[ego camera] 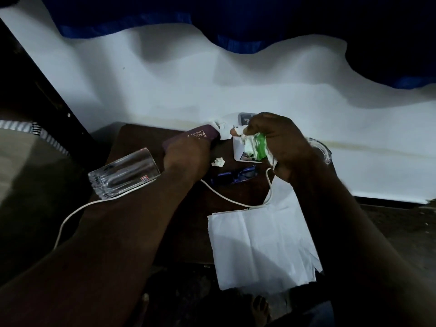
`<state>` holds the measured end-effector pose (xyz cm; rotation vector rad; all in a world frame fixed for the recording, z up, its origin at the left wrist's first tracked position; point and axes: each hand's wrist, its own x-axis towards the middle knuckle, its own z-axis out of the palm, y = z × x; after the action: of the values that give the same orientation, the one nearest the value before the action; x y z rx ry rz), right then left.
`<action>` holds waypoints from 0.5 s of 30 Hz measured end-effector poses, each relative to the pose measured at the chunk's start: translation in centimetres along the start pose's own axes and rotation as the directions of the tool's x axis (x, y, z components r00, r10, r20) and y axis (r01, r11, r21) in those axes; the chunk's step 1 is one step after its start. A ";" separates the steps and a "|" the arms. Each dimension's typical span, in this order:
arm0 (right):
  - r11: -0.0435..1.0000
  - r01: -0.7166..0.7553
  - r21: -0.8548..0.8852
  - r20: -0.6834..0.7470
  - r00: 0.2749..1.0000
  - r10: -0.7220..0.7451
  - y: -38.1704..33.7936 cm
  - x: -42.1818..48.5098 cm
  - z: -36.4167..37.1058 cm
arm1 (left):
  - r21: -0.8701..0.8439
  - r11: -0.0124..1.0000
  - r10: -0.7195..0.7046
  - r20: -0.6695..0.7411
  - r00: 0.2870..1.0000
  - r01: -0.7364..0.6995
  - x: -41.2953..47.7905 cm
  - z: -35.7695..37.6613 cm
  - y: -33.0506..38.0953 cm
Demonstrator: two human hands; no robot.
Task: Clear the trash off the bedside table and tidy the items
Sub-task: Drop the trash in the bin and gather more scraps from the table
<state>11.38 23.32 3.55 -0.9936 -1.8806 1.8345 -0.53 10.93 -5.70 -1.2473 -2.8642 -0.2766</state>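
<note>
My right hand is closed on a crumpled white and green wrapper above the back right of the dark bedside table. My left hand rests palm down on the table, over the near end of a maroon spectacle case; whether it grips the case I cannot tell. Just right of it lies a small crumpled tissue. More torn white paper sits at the table's back edge. Blue-framed glasses lie below the tissue.
A clear drinking glass lies on its side at the table's left. A white cable runs across the table. A white box sits under my right hand. A white paper bag hangs at the table's front right. Bedding lies at left.
</note>
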 end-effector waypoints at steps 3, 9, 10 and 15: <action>0.986 -0.037 0.162 0.006 0.999 0.036 -0.5 -0.6 -0.6 | 0.068 0.998 -0.014 -0.007 1.000 0.014 0.2 0.0 0.5; 0.990 0.022 0.140 0.000 1.000 -0.022 -0.5 -0.5 -1.3 | -0.041 0.998 -0.033 0.074 0.997 0.036 0.5 -0.2 1.0; 0.990 0.035 0.139 0.005 0.999 -0.036 -0.5 -0.5 -1.3 | -0.129 0.989 -0.058 0.076 0.995 0.067 0.5 -0.6 1.2; 0.960 -0.057 0.276 -0.011 0.998 0.063 -1.2 -0.3 -1.4 | -0.511 0.810 -0.271 0.108 0.957 0.287 1.5 -2.7 1.9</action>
<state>12.24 24.29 4.90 -0.9748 -1.5429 2.0434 -0.41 12.86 -2.66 -0.8471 -3.1032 -1.1199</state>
